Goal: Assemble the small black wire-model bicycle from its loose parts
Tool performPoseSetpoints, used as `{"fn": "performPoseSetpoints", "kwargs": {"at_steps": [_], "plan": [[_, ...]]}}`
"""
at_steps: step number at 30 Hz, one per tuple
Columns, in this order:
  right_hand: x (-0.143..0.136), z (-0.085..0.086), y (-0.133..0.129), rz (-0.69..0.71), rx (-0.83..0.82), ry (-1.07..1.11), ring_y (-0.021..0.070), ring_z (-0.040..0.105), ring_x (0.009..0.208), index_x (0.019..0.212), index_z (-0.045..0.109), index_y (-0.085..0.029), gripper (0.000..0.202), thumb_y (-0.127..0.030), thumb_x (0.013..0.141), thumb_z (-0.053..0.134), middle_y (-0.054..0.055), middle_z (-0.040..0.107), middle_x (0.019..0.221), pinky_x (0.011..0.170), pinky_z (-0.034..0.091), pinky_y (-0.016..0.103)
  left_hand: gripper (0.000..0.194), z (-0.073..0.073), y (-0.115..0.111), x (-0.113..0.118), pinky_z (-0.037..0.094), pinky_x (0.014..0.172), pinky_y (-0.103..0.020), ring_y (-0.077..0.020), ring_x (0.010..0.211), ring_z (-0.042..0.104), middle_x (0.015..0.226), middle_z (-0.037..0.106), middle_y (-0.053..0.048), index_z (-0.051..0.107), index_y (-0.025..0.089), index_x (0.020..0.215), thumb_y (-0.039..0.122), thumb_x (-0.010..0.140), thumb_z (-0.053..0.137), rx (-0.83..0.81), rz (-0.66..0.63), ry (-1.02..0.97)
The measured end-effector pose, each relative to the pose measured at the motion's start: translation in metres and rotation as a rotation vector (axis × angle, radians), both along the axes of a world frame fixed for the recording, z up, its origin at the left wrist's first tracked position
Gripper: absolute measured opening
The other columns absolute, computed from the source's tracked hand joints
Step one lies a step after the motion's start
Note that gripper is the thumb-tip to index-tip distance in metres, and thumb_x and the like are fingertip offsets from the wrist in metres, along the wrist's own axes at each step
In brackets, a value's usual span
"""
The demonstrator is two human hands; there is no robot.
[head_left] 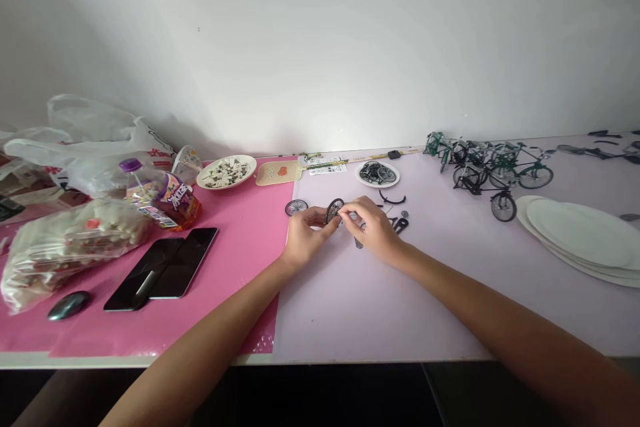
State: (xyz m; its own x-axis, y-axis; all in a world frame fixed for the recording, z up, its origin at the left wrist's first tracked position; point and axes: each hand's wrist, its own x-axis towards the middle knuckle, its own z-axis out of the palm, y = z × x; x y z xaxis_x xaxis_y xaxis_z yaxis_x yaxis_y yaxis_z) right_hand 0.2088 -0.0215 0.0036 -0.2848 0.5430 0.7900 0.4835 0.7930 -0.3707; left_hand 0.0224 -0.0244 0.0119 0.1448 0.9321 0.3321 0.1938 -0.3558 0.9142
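Observation:
My left hand (311, 230) grips a small black toy bicycle wheel (334, 209), held upright above the table. The fingers of my right hand (367, 220) are pinched together at the wheel's hub; whatever tiny part may be between them is too small to make out. Beside my left hand, a second spoked wheel (296, 207) rests at the border of the pink and pale covers. A curved black strip (393, 198) and a dark flat part (401, 225) lie just past my right hand, which partly hides other small pieces.
Finished-looking toy bicycles (503, 173) stand at the right, behind stacked white plates (580, 233). A plate of black parts (379, 174) and a plate of pale bits (227, 172) sit near the wall. Leftward are a drink bottle (163, 197), two phones (183, 263), a mouse (69, 305) and bags (75, 247).

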Motion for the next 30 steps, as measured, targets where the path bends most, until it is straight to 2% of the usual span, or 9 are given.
{"fn": "performPoseSetpoints", "kwargs": {"at_steps": [6, 14, 22, 30], "plan": [[-0.0001, -0.0010, 0.0011, -0.009, -0.010, 0.006, 0.0213, 0.062, 0.081, 0.097, 0.062, -0.024, 0.010, -0.019, 0.102, 0.054, 0.006, 0.066, 0.086, 0.061, 0.053, 0.032, 0.019, 0.0014, -0.0005, 0.0012, 0.059, 0.075, -0.028, -0.0183, 0.078, 0.074, 0.083, 0.078, -0.005, 0.076, 0.016, 0.086, 0.034, 0.084, 0.076, 0.009, 0.001, 0.016], [0.0000, -0.0049, 0.0012, 0.004, 0.025, 0.029, 0.0203, 0.065, 0.081, 0.101, 0.069, -0.024, 0.013, -0.016, 0.099, 0.058, 0.006, 0.071, 0.088, 0.062, 0.056, 0.031, 0.025, -0.0019, 0.0025, -0.0007, 0.062, 0.078, -0.030, -0.0203, 0.080, 0.076, 0.087, 0.080, -0.007, 0.078, 0.014, 0.090, 0.037, 0.080, 0.080, -0.020, -0.014, -0.024], [0.0020, -0.0024, 0.0028, -0.016, 0.074, -0.014, 0.0225, 0.067, 0.077, 0.101, 0.076, -0.027, 0.017, -0.019, 0.098, 0.061, 0.006, 0.076, 0.085, 0.073, 0.059, 0.041, 0.029, -0.0031, 0.0043, -0.0028, 0.063, 0.079, -0.032, -0.0212, 0.081, 0.076, 0.091, 0.081, -0.008, 0.080, 0.013, 0.092, 0.036, 0.075, 0.083, -0.038, -0.029, -0.050], [0.0016, -0.0026, 0.0032, -0.040, 0.125, -0.021, 0.0216, 0.068, 0.074, 0.098, 0.077, -0.026, 0.017, -0.018, 0.096, 0.062, 0.005, 0.077, 0.082, 0.069, 0.059, 0.039, 0.025, -0.0028, 0.0043, -0.0029, 0.062, 0.077, -0.031, -0.0207, 0.078, 0.075, 0.088, 0.081, -0.009, 0.080, 0.012, 0.091, 0.031, 0.073, 0.081, -0.028, -0.004, -0.027]]}}
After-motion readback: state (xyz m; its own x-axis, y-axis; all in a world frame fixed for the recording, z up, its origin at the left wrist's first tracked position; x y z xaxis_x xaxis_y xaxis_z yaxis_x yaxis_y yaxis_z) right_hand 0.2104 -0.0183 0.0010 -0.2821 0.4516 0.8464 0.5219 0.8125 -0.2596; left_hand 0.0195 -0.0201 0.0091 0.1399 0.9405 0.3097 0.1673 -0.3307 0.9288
